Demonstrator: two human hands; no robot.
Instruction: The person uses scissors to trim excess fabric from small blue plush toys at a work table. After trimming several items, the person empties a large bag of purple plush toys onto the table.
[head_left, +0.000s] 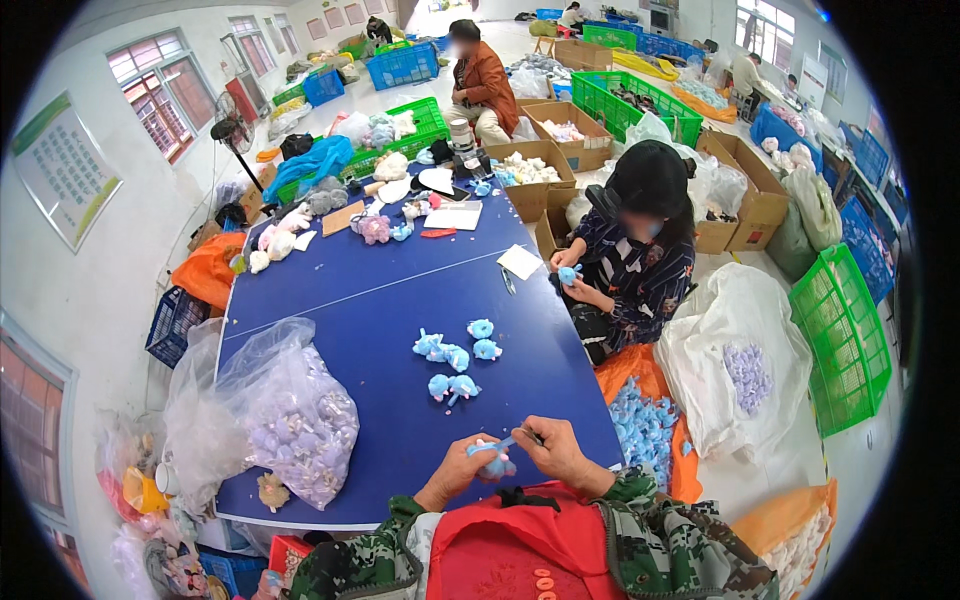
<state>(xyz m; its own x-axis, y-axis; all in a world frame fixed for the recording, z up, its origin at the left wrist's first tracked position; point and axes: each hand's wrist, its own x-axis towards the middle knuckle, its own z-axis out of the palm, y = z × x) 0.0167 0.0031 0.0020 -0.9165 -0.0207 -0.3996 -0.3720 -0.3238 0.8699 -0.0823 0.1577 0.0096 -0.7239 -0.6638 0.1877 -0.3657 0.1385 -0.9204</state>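
Near the front edge of the blue table, my left hand [458, 472] is closed around a small light-blue plush toy [497, 466] with touches of white and pink. My right hand [560, 455] is closed beside it, with a small dark metal tool [534, 436] showing at its fingers; its exact kind is too small to tell. A thin light-blue strip on the toy reaches toward the right fingertips. Farther up the table lie several similar blue plush toys, among them a ring-shaped one [480, 328] and a pair [453, 388].
A clear bag of pale purple plush pieces [305, 430] stands on the left of the blue table [380, 300]. Across the right edge, a co-worker [640, 240] handles another blue toy. Blue pieces [642, 430] fill an orange sack at right; plush toys and papers cover the far end.
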